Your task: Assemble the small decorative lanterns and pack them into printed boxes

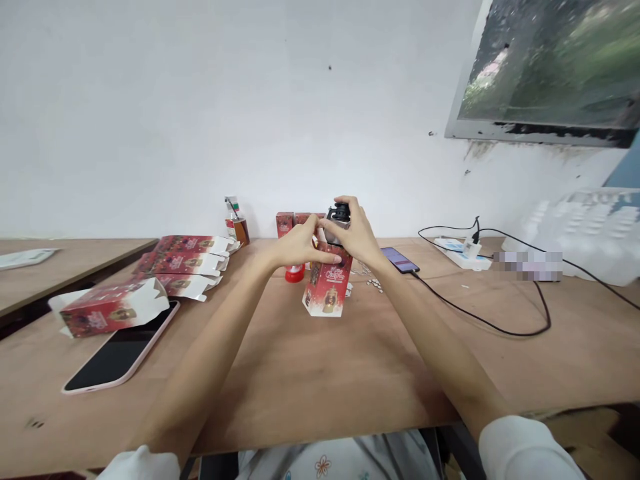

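Observation:
My left hand is closed around the upper part of a red printed gift box, which is tilted slightly above the table. At the box's top, my right hand grips a small black lantern by its upper part. The lantern's lower part is hidden by the box and my fingers, so how deep it sits cannot be made out. Behind my left hand stands a small red lantern. Farther back are red boxes, partly covered by my hands.
Several flattened red cartons lie at left, near an opened carton resting against a pink-edged phone. A bottle of brown liquid stands by the wall. On the right are another phone, a black cable and a power strip.

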A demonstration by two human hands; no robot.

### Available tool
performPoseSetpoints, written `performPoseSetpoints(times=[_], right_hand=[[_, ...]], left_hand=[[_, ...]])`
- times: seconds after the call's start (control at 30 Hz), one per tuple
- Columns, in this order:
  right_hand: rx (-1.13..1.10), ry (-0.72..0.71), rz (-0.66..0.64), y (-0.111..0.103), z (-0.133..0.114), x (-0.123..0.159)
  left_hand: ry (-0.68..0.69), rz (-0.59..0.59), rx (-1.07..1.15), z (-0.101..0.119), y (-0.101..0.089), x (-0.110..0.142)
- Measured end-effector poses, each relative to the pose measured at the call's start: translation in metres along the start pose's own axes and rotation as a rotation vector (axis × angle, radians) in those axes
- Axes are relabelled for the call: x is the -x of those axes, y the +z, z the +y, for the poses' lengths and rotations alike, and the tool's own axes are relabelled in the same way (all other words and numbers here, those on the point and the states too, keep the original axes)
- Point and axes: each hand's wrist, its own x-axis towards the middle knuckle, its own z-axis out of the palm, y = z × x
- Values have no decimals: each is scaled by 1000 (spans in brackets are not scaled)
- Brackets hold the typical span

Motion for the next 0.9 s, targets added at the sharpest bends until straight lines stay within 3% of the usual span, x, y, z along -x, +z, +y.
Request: performPoseSetpoints(times=[0.3, 0.57, 0.9], right_hand=[[28, -300, -213, -27, -6, -1], [125, -203, -309, -42, -5, -5], [135, -188, -541, -45, 1, -7]], left_hand=[[4, 116, 17, 1, -5, 3], [85, 104, 85, -7, 14, -3], [15, 15, 143, -13, 22, -7]])
